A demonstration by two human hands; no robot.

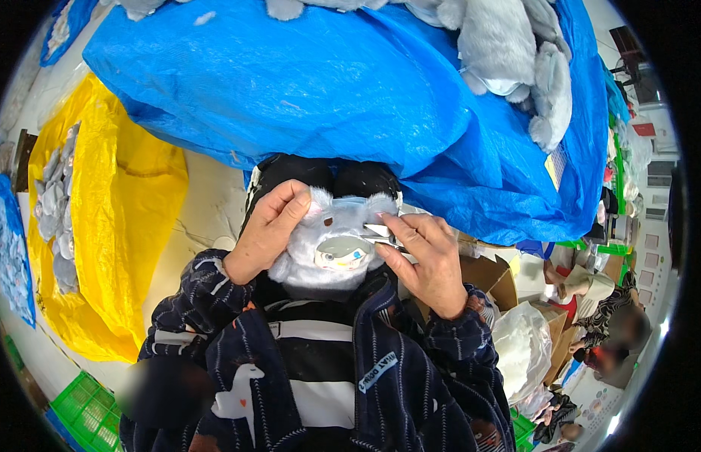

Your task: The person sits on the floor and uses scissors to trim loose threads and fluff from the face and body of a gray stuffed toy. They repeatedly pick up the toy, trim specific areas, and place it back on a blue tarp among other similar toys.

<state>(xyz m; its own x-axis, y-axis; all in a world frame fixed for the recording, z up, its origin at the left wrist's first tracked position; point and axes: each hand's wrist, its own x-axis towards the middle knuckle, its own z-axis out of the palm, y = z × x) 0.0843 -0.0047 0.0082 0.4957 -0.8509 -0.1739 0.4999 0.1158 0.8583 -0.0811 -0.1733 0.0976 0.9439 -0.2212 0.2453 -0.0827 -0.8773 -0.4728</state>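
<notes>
A grey plush toy piece [320, 280] with two small ears lies on my lap. One brown eye shows on its face, and below it is an oval patch or opening with a pale, colour-spotted surface. My left hand [271, 226] pinches the ear on the left between thumb and fingertips. In my right hand [426, 256] is a small pair of metal snips [378, 232], their blades pointing left over the right side of the plush face. Whether the blades touch the fur I cannot tell.
A big blue plastic sheet [305, 83] spreads ahead, with grey plush pieces [497, 49] on it at upper right. At left stands a yellow sack [132, 226] holding grey pieces. Cardboard boxes [490, 282] and a clear plastic bag [522, 343] are at right. Other people sit farther right.
</notes>
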